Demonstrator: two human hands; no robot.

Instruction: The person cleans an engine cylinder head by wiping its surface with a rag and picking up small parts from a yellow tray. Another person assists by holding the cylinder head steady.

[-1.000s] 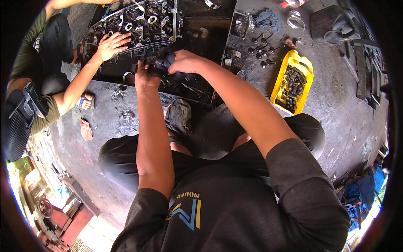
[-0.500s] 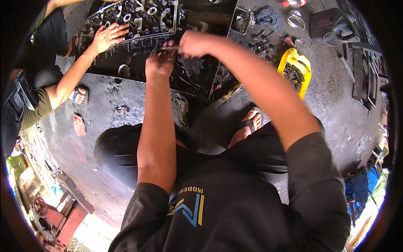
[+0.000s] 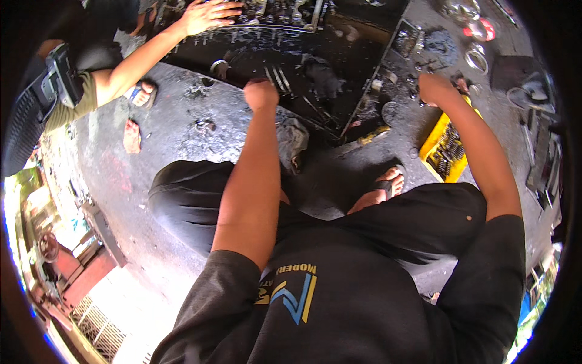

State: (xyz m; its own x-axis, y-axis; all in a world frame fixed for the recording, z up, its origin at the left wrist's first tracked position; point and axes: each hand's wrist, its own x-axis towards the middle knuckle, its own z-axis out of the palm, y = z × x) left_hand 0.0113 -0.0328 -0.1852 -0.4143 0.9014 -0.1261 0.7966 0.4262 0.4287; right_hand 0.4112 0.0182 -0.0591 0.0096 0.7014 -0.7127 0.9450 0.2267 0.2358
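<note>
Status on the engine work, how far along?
Done: the metal engine part lies stripped, loose parts on the black tray. In hand: left hand closed at the tray edge, right hand reaching above the yellow plastic bin of small parts. Left: parts in the bin unused.

The head camera is looking steeply down from above the crouching person, close over the arms, the oily floor (image 3: 176, 127) filling the frame's upper half.

Counted: one rectangular yellow plastic tray (image 3: 431, 144) (holding dark metal parts), one black metal oil pan (image 3: 357, 48), three visible hands.
</note>
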